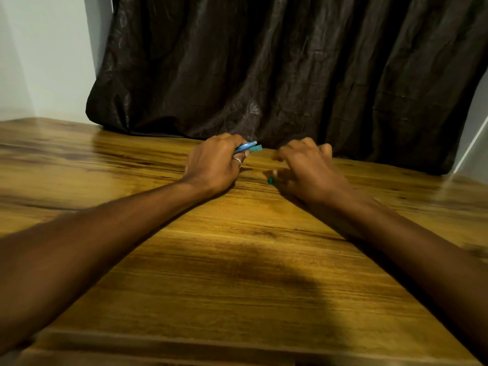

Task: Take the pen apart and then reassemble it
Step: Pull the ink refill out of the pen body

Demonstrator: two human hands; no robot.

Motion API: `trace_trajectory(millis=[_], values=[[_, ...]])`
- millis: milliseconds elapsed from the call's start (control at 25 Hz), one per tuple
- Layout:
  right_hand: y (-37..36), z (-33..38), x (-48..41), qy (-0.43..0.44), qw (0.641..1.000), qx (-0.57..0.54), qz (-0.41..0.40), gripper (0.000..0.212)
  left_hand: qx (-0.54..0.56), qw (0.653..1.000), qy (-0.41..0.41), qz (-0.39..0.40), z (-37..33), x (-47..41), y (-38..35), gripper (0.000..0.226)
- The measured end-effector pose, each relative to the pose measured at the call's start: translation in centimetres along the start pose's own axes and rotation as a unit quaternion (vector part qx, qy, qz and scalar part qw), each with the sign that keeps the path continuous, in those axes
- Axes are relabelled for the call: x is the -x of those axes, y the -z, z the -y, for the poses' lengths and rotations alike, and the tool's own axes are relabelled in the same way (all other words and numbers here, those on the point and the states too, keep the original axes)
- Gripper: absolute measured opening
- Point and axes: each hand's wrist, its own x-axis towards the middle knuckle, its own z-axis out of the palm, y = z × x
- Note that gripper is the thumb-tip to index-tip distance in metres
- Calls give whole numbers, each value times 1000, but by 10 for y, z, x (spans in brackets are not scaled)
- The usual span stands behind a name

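My left hand (215,161) rests on the wooden table (237,260) and is closed around blue pen parts (249,147), whose ends stick out to the right past my fingers. A ring sits on one finger of that hand. My right hand (306,167) is just to the right, fingers bent down toward the table, blurred by motion. A small teal pen piece (270,180) lies on the table at the thumb side of my right hand; whether the fingertips touch it is unclear.
A dark brown curtain (290,70) hangs right behind my hands and touches the table's far edge. Pale wall shows at the left and far right. The table's near edge runs along the bottom of the view.
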Motion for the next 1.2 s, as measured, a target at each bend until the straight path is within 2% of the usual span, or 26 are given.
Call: trace_trajectory(millis=[120,200,320,400,600,800,920,1080,1200], values=[[9,-9,-3,-94,984,-104,-109,24,32,999,-9,25,-3,-1,5,21],[12,-11,-4,-129,960,-207,-137,20,62,997,-11,39,-7,-3,9,21],[11,-5,-2,-175,911,-360,-99,16,90,994,-3,55,-7,-6,11,23],[9,0,-1,-193,866,-456,-60,15,121,990,-2,68,-6,-6,13,20],[11,8,4,-227,752,-617,-33,17,173,980,1,99,-8,-9,18,17],[10,13,7,-256,653,-712,-32,17,233,964,23,122,-10,-9,18,15],[9,17,9,-280,600,-749,-14,17,273,955,60,96,-12,-9,15,17],[7,22,10,-292,547,-784,6,17,306,946,88,62,-12,-10,14,22],[6,24,12,-294,540,-789,14,19,301,947,99,51,-14,-11,13,31]])
